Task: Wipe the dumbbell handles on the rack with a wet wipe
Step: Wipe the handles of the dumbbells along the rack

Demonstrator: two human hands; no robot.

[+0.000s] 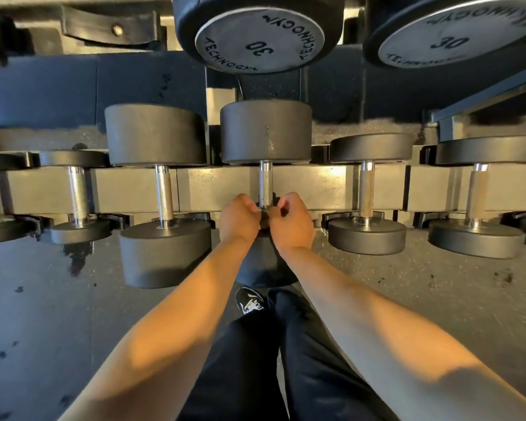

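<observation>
Head view: I see both hands meeting at the near end of the middle dumbbell handle (266, 185). Left hand (240, 218) and right hand (292, 221) curl their fingers round a small dark wad there; what it is I cannot tell.

The middle dumbbell's handle (266, 183) is bright metal — finely cross-hatched and rough along its grip, smooth and shiny on the short collar at the far end. The neighbouring handles (164, 192) show the same polished steel with a roughened middle band. The dumbbell heads (155, 133) look like matt black rubber, dull and slightly scuffed. On the upper shelf, the end plates marked 30 (258, 41) are flat grey discs with a satin look, ringed by glossier black rubber. The rack rail (225, 186) is painted metal — smooth, pale grey. The floor (438, 284) is dark, speckled and grainy, like rubber matting. The trousers (286, 360) are plain black cloth.
</observation>
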